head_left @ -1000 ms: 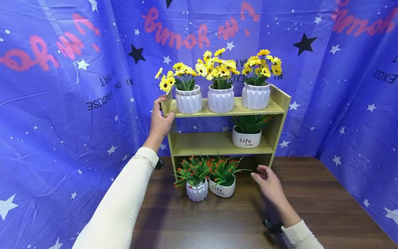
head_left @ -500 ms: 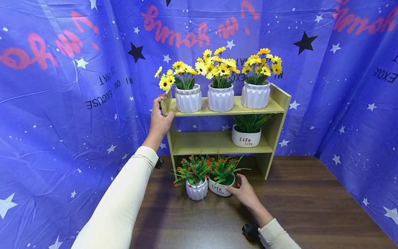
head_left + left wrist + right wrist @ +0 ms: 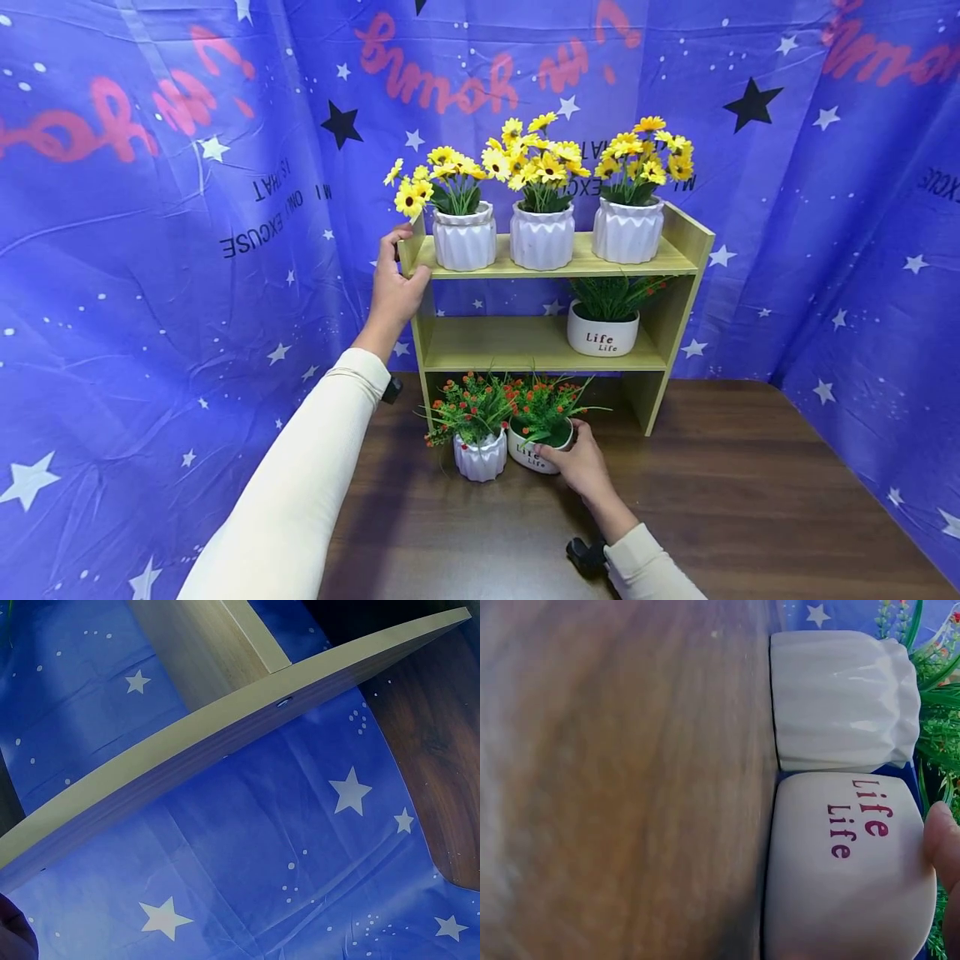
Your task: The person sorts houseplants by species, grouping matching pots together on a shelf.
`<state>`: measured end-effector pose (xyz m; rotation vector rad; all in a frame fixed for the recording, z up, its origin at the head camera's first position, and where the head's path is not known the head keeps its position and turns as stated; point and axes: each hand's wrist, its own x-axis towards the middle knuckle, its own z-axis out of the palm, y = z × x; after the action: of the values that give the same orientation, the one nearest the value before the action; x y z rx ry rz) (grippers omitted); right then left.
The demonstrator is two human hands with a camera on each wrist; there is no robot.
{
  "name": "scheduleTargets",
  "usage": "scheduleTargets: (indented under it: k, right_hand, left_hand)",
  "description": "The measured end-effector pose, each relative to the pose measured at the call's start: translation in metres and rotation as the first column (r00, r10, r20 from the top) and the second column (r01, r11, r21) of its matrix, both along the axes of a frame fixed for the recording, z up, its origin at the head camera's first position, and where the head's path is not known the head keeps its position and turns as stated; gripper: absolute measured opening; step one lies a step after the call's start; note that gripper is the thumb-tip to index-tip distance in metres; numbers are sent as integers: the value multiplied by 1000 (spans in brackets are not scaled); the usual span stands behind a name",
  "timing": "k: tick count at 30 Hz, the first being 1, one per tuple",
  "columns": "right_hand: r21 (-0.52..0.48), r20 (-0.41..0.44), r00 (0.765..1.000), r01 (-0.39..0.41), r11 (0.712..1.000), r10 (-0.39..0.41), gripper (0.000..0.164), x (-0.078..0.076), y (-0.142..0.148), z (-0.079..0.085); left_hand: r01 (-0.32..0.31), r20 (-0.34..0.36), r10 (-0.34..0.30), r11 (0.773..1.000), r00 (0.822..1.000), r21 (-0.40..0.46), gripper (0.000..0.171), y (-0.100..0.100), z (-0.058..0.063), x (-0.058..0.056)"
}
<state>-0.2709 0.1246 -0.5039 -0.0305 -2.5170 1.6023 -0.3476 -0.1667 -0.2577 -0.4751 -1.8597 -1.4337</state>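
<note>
In the head view my left hand point(image 3: 396, 292) grips the top left side panel of a pale wooden shelf point(image 3: 480, 342), thumb over the front edge. The left wrist view shows this panel point(image 3: 187, 735) and a bit of the hand at the lower left. My right hand point(image 3: 585, 468) holds a potted plant point(image 3: 522, 452) with red flowers by its rim, its thumb on the front. Its white oval pot point(image 3: 847, 892) reads "Life Life" and stands on the table. Close beside it is a fluted white pot point(image 3: 840, 701) with a red-flowered plant. Some right fingers are hidden.
Three fluted pots of yellow flowers point(image 3: 542, 237) line the top shelf. Another "Life" pot point(image 3: 602, 333) stands at the right of the middle shelf. The dark wooden table point(image 3: 720, 500) reaches back to a blue star-patterned curtain point(image 3: 172, 292).
My right hand has moved left from beside the shelf's right leg to the oval pot and taken hold of it. The left hand keeps its grip on the shelf.
</note>
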Motion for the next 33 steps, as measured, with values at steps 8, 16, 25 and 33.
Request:
scheduleTargets:
  k: [8, 16, 25, 33]
  right_hand:
    - [52, 4, 1000, -7, 999, 6, 87, -1, 1, 1]
    - [1, -22, 1000, -12, 1000, 12, 83, 2, 12, 4]
    - [-11, -76, 997, -12, 1000, 12, 81, 11, 26, 27]
    - [-46, -118, 992, -39, 998, 33, 76, 22, 33, 54]
  left_hand:
    - [16, -16, -16, 1000, 1000, 10, 49, 2, -2, -1]
    - [33, -4, -33, 999, 999, 13, 46, 13, 14, 29]
    - [32, -22, -31, 999, 999, 32, 47, 14, 17, 33]
    - [-3, -17, 4, 1000, 1000, 19, 50, 5, 4, 4]
